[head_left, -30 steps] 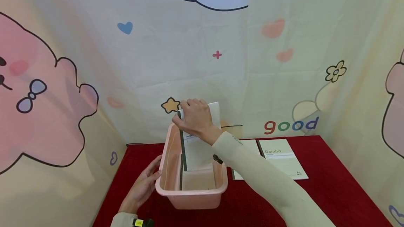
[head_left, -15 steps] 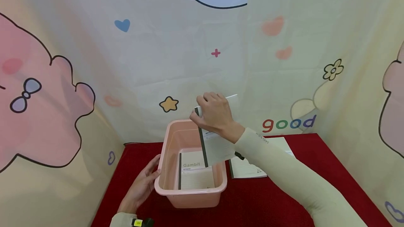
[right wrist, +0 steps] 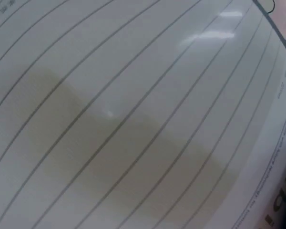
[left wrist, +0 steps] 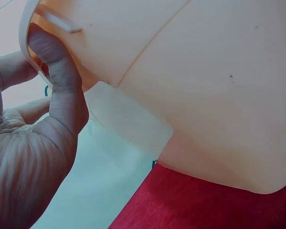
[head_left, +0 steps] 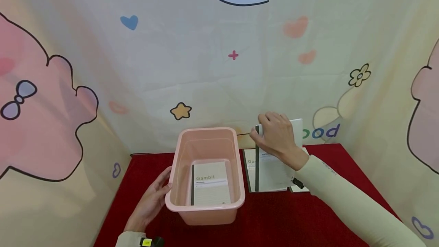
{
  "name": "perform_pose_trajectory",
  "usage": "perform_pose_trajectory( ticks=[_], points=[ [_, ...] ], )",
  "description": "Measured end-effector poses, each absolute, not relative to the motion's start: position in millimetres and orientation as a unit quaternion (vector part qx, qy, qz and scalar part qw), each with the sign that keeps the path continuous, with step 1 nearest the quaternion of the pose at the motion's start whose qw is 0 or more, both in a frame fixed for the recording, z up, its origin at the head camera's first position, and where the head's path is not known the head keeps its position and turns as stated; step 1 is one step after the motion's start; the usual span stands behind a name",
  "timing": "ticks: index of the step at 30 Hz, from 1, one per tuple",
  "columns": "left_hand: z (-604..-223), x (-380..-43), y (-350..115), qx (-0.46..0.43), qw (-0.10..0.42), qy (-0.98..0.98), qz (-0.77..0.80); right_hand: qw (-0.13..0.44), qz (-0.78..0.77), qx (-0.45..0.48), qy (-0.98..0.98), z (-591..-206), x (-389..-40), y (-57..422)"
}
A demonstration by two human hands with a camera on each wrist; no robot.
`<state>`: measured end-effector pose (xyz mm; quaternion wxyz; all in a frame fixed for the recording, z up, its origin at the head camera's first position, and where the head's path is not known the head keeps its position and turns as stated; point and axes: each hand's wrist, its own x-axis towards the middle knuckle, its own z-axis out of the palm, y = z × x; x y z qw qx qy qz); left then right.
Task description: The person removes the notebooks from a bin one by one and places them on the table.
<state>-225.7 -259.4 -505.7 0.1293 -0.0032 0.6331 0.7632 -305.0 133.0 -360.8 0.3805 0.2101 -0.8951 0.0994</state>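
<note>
My left hand holds the left rim of a pink plastic bin; in the left wrist view the thumb bends over the rim. One "Gambit" notebook lies flat inside the bin. Right of the bin, my right hand grips the top of a white notebook with a dark spine, its cover facing me. Behind it, partly hidden, a notebook lies on the table. The held notebook's lined cover fills the right wrist view.
Red cloth covers the table. The corner of another notebook shows by my right wrist. A printed curtain hangs close behind the table and along both sides.
The right hand has carried its notebook up out of the bin and rightward, over the notebooks on the table. The notebook lying in the bin has come into full view. My left hand stays on the rim.
</note>
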Motion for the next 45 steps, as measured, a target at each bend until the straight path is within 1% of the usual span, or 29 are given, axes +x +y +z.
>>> perform_pose_trajectory(
  ticks=[8, 13, 18, 26, 30, 34, 40, 45],
  points=[
    [-504, -226, -261, 0.005, 0.132, 0.628, 0.766, 0.363, 0.096, 0.189, -0.907, -404, -283, 156],
    [-505, -226, -261, 0.007, 0.133, 0.627, 0.767, 0.33, 0.091, 0.179, -0.922, -436, -264, 156],
    [-505, -225, -261, 0.007, 0.132, 0.629, 0.766, 0.286, 0.084, 0.171, -0.939, -459, -250, 149],
    [-505, -227, -260, 0.009, 0.135, 0.625, 0.768, 0.227, 0.078, 0.163, -0.957, -491, -242, 140],
    [-505, -227, -260, 0.007, 0.134, 0.627, 0.768, 0.218, 0.072, 0.165, -0.959, -501, -243, 139],
    [-505, -227, -259, 0.005, 0.137, 0.627, 0.767, 0.22, 0.078, 0.16, -0.959, -502, -246, 139],
    [-507, -225, -259, 0.003, 0.14, 0.625, 0.768, 0.19, 0.065, 0.155, -0.967, -501, -241, 140],
    [-508, -225, -260, 0.006, 0.142, 0.624, 0.769, 0.186, 0.063, 0.16, -0.967, -511, -239, 139]
  ],
)
